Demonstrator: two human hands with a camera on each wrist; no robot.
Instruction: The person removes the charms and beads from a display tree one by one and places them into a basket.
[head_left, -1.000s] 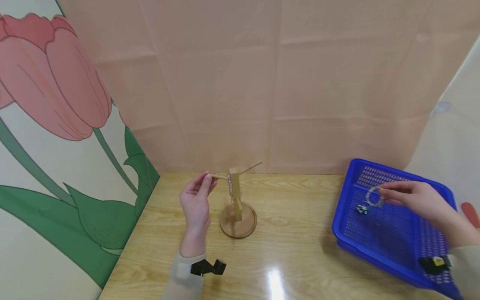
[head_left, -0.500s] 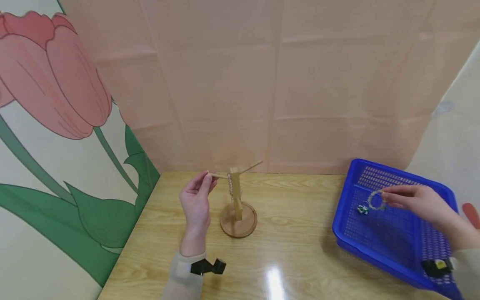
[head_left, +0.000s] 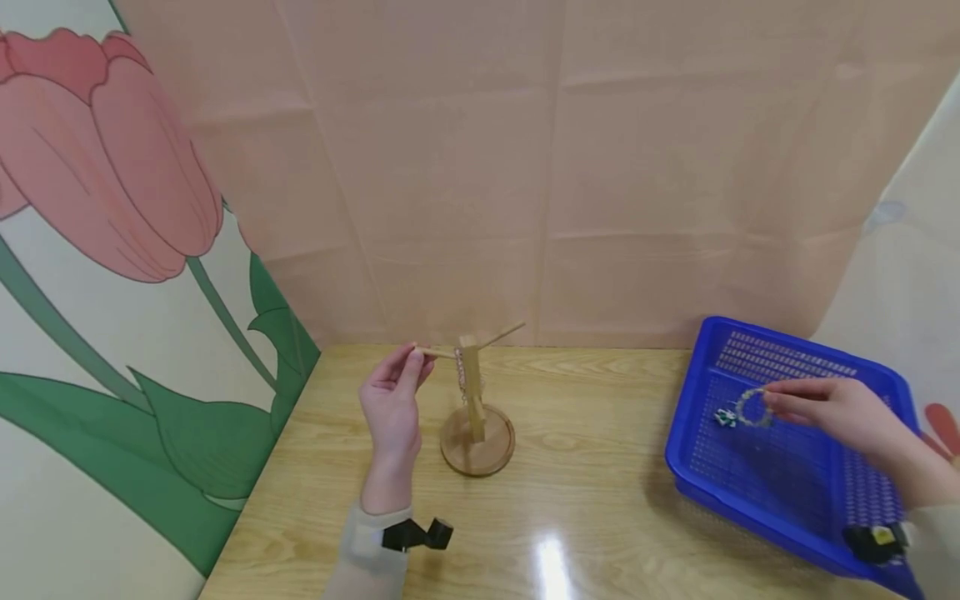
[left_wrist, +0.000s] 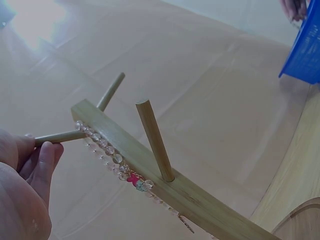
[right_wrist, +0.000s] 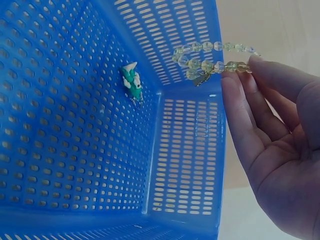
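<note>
My left hand (head_left: 392,408) pinches the end of a peg on a wooden jewelry stand (head_left: 472,387), which has a round base. A pink and clear beaded bracelet (left_wrist: 102,142) with a small pink charm hangs on that same peg, against the post. Over the blue basket, my right hand (head_left: 843,408) pinches a beaded bracelet (right_wrist: 205,65) between thumb and fingers. Its beads are clear, pale green and yellowish, and a small leaf-like charm dangles from it. A green and white trinket (right_wrist: 131,82) lies on the basket floor below.
The blue plastic basket (head_left: 678,467) with perforated walls stands at the right of the wooden table (head_left: 585,467). Two more pegs stick out of the stand, one being a bare peg (left_wrist: 155,140). A pink cloth (head_left: 450,167) hangs behind the table.
My right hand has shifted slightly right and toward me with the bracelet, still over the basket. My left hand keeps its grip on the peg.
</note>
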